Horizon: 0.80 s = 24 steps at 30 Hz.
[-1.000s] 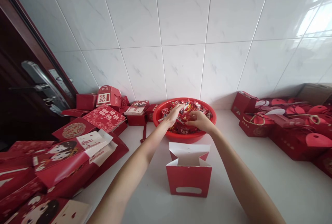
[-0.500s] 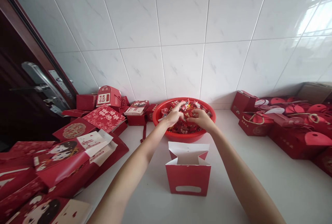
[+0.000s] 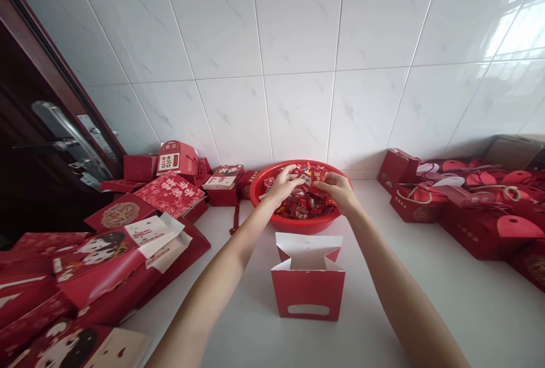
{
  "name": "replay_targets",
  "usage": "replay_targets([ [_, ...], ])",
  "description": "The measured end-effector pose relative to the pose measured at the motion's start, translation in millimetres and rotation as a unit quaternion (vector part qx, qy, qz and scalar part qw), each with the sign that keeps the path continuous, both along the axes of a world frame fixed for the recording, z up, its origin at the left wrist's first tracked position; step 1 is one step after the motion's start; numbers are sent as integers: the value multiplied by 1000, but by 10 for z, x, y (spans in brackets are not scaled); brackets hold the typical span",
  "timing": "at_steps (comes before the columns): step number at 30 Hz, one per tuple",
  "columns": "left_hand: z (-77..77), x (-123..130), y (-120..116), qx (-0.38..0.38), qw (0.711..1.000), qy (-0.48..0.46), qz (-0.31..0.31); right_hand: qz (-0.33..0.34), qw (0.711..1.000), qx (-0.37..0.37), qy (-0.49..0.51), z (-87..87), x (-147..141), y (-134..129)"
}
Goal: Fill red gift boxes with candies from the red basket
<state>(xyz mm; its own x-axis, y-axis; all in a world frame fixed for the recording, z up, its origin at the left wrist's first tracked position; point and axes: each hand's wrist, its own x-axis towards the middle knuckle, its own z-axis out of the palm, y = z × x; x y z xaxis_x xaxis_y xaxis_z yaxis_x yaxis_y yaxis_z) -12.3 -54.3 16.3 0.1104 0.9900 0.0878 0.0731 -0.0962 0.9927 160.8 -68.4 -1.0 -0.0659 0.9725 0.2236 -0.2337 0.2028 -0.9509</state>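
A red plastic basin (image 3: 293, 226) full of small wrapped candies (image 3: 302, 207) stands against the tiled wall. Over its left part, my left hand (image 3: 284, 184) pinches red-wrapped candies. My right hand (image 3: 339, 188) is closed on a red candy packet (image 3: 317, 178) above the basin's right part. The two hands nearly meet, with the packets between them. In front of the basin a red paper box (image 3: 309, 294) stands upright with its top open, a white oval at its lower front and white inner flaps.
Flat and folded red boxes (image 3: 106, 266) pile up on the left. Closed red gift boxes with cord handles (image 3: 419, 203) crowd the right side. A dark door (image 3: 29, 186) with a metal handle (image 3: 72, 135) is at the far left.
Both hands have closed on candies and lifted them a little from the basin's contents. The right hand's fingers have drawn together. The open box has not moved.
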Motion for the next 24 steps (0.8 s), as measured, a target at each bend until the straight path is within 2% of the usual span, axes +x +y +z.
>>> replay_targets([
  [5,-50,-35,88,58,996,63,8,-8,1000,-1,16,4,-5,0],
  [9,-63,-57,112,107,994,38,1,-9,1000,-16,-15,17,8,-7],
  [14,-90,-70,126,129,989,23,-68,14,998,-24,-63,44,41,-21],
  [17,-117,-66,150,126,988,24,-81,45,996,-31,-66,58,45,-38],
  [19,-121,-58,162,129,989,26,-64,63,996,-33,-62,66,35,-51],
  [21,-111,-47,167,131,991,17,-31,53,997,-31,-51,73,18,-55],
  [24,-90,-44,165,118,991,45,34,-29,998,-49,6,72,-6,-21],
])
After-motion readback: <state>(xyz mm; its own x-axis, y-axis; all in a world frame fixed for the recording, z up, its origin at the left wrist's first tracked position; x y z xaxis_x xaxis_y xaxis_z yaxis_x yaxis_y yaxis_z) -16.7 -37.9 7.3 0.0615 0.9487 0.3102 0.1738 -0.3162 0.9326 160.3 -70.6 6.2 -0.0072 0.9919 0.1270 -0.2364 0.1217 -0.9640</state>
